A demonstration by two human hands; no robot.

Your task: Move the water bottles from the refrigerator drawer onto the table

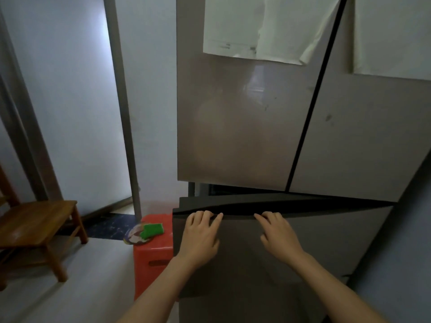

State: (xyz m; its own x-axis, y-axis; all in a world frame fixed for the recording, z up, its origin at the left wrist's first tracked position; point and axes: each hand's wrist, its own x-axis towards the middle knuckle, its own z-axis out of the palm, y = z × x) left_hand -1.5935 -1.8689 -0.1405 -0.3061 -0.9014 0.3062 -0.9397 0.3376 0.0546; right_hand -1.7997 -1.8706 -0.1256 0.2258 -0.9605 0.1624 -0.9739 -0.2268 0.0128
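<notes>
Now left hand [200, 234], right hand [277, 234] grip drawer [326, 238] lip, lying crosswise.

Taupe drawer front [314, 241] at the grip; left of it, red stool [154, 257] bearing green sponge [152, 230]; above, white papers [256, 26].

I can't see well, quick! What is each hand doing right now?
Left hand: fingers curled over the refrigerator drawer's top edge.
Right hand: grips the same edge.

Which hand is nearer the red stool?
Left. The left hand grips the top edge of the drawer just beside the stool; the right hand grips it farther right.
</notes>
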